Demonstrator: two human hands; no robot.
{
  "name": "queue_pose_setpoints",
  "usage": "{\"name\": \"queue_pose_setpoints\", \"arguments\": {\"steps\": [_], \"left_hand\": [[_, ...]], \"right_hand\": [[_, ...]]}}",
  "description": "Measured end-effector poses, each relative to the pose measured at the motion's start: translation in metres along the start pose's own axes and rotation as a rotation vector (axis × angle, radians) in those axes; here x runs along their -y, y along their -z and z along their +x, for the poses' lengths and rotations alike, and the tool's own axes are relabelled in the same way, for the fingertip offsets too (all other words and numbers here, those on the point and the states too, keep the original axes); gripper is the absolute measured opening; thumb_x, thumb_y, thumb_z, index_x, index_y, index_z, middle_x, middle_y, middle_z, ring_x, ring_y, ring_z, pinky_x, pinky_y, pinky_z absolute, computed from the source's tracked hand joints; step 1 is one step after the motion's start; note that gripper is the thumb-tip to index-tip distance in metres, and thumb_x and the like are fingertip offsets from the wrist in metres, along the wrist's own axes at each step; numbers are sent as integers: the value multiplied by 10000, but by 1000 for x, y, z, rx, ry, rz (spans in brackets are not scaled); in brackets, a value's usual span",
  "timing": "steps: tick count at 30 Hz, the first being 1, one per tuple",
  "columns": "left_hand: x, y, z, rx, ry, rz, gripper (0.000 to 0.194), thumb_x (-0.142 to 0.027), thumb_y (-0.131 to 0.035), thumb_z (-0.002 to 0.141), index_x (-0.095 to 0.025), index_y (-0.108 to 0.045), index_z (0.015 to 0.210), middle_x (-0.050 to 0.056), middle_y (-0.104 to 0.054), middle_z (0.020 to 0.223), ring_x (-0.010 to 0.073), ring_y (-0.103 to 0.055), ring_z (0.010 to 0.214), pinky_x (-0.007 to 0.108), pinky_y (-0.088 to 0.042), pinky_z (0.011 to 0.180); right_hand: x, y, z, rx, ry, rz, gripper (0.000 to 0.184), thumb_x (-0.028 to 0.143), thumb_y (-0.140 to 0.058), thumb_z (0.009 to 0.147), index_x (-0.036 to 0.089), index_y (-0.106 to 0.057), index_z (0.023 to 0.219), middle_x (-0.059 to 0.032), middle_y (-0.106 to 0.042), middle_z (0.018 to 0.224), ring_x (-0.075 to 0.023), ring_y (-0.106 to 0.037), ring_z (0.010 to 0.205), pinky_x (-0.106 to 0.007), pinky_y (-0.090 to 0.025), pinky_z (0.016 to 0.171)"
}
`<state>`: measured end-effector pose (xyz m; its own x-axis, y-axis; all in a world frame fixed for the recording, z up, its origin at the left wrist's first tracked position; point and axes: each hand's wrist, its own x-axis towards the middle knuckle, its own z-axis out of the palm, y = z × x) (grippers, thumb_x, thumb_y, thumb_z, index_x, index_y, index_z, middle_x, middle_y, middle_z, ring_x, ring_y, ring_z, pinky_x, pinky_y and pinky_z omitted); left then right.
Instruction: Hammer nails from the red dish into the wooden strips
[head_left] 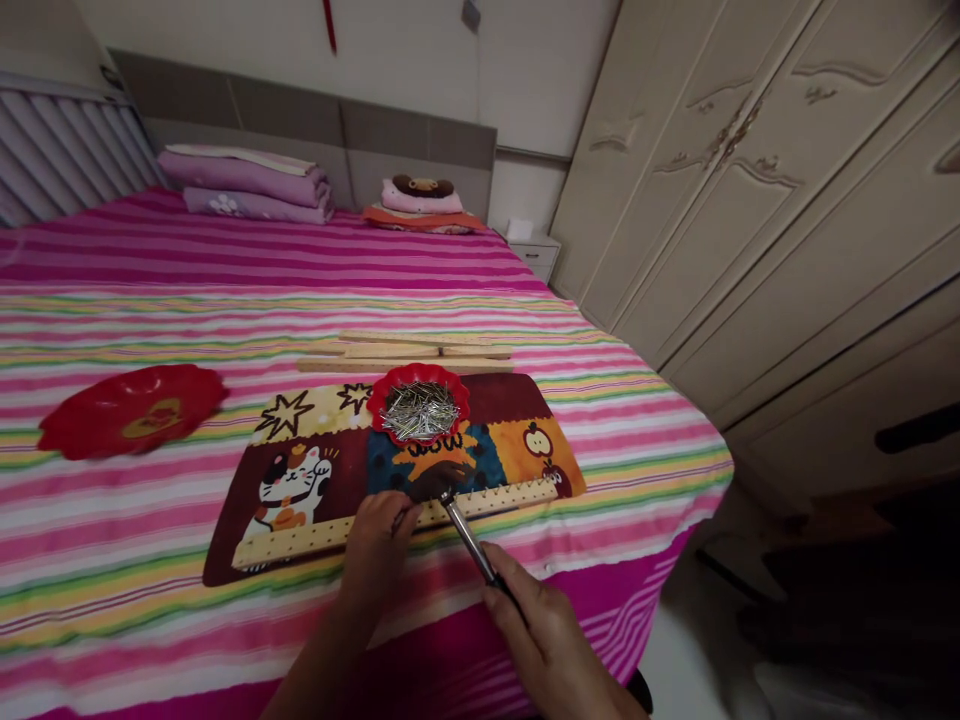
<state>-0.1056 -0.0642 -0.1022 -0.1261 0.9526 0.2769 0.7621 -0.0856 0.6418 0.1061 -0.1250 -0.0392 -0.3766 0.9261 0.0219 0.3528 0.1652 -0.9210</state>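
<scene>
My right hand (pixel 536 620) is wrapped round the dark grip of a hammer (pixel 466 530). Its metal shaft slants up and left, and its dark head is over a pale wooden strip (pixel 307 540). Rows of small dark spots mark the strip, and thin nails stick up along its right part. Beside the hammer head, the fingers of my left hand (pixel 379 540) are closed together at the strip; what they pinch is too small to make out. Just beyond stands a red scalloped bowl (pixel 377 415) full of loose nails (pixel 421 410). Strip and bowl are on a patterned mat (pixel 225 530) with a cat picture.
Several more wooden strips (pixel 405 364) lie behind the bowl. A red tray (pixel 105 415) is at the left on the striped bedspread (pixel 90 540). Folded bedding (pixel 247 185) is stacked by the headboard (pixel 285 115). A wardrobe (pixel 705 170) stands to the right.
</scene>
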Motion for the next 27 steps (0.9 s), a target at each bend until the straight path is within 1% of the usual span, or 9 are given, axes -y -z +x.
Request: {"name": "queue_pose_setpoints", "arguments": {"steps": [4,7,13,19,21,23,25,26,27], "left_hand": [[4,-2,-1,0,1,6,142,-277,-494,786,-215,-583,694,37,-662,790,185,-555,776,311,-417,725],[5,-4,-2,-6,3,6,123,-258,-489,777,-213,-581,709,42,-660,797,190,-552,777,317,-418,731],[4,-4,-2,-27,-13,16,165,-276,-486,797,-206,-586,687,46,-650,766,183,-550,765,301,-416,724],[0,-2,0,1,9,18,163,-274,-502,790,-211,-600,675,32,-661,769,174,-559,760,292,-420,720],[-1,-1,1,5,5,-3,176,-300,-506,794,-213,-622,696,33,-670,781,176,-570,775,297,-427,733],[-1,0,1,11,1,-24,189,-321,-508,792,-215,-636,703,35,-675,780,180,-579,782,305,-436,739],[1,2,1,22,-2,-55,183,-327,-513,779,-220,-648,719,35,-681,790,183,-590,796,310,-449,747],[2,4,1,28,-2,-78,178,-321,-511,773,-222,-655,743,35,-685,812,183,-596,815,311,-456,758],[4,6,1,35,3,-103,181,-313,-503,770,-223,-661,779,36,-687,845,181,-603,836,309,-462,768]], "right_hand": [[1,-1,4,61,36,-92,416,257,-417,914,242,-454,1328,-81,-668,1055,-223,-634,941,-341,-483,841],[1,-1,5,51,51,-160,407,257,-422,907,248,-471,1311,-70,-686,940,-225,-659,826,-329,-514,759],[2,-1,5,12,50,-211,442,278,-434,900,261,-452,1342,-85,-690,949,-251,-666,824,-362,-515,780],[2,1,2,45,26,-200,430,284,-418,908,241,-460,1334,-99,-681,1008,-254,-648,928,-362,-499,822],[1,2,-1,-44,-3,-100,406,311,-437,905,256,-493,1304,-85,-675,1063,-244,-618,1004,-352,-467,878],[-5,3,-4,-237,-71,47,375,365,-491,878,269,-558,1235,-66,-666,1096,-239,-595,1041,-329,-462,877],[-14,7,-5,-467,-208,246,392,433,-564,821,269,-594,1176,-49,-689,960,-222,-643,872,-290,-521,710],[-20,11,-4,-571,-281,361,428,460,-593,791,267,-586,1173,-31,-684,843,-197,-643,719,-264,-519,573],[-27,15,-2,-649,-343,480,468,475,-616,764,266,-565,1180,-4,-654,728,-164,-600,570,-237,-476,447]]}}
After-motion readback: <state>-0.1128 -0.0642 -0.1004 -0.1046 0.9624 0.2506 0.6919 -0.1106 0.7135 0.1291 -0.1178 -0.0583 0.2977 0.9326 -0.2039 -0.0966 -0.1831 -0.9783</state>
